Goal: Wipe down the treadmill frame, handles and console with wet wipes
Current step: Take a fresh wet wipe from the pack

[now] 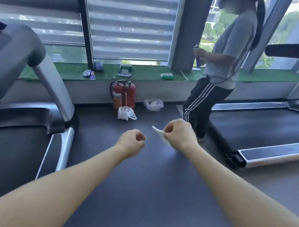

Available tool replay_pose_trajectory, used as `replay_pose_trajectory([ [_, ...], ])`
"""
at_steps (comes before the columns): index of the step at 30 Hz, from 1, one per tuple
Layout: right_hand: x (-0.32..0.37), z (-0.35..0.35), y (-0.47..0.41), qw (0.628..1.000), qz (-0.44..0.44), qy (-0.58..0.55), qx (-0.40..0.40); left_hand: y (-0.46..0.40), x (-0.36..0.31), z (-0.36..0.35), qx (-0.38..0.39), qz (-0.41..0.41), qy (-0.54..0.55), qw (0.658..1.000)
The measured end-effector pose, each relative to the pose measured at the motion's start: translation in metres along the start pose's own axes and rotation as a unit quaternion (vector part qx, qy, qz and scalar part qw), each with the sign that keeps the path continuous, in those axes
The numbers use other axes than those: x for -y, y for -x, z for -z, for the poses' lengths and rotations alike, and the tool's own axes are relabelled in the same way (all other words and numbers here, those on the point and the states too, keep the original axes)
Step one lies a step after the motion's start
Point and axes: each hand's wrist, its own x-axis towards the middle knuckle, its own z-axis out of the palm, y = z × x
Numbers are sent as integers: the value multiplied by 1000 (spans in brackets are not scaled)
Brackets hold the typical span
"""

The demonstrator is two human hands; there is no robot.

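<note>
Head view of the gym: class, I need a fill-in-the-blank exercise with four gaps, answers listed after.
1. The right hand pinches a white ____.
2. The left hand is curled and holds ____.
3. Two red fire extinguishers stand on the ____.
4. The treadmill nearest the left hand lies to its ____.

Answers: wipe; nothing; floor; left

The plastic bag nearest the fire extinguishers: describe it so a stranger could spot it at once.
Find the green-turfed window ledge; on the floor below it stand two red fire extinguishers. The white plastic bag sits right in front of them. The other white bag lies farther right, nearer the wall.
</note>
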Motion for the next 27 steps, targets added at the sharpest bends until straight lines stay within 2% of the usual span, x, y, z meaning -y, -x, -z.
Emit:
replay_pose_trajectory([
  [4,25,0,-93,999,34,-5,27,-71,-2,25,-33,32,18,999],
  [11,76,-65,-238,992,87,-4,92,-219,40,82,-72,67,33,995],
  [16,120,-98,-363,995,57,-10,83,-336,66,137,-58,65,42,995],
  [21,170,-107,-473,997,54,-24,56,-447,62,203,-67,45,9,997],
  [27,178,-138,-593,997,19,-12,71,-563,75,229,-36,50,10,998],
])
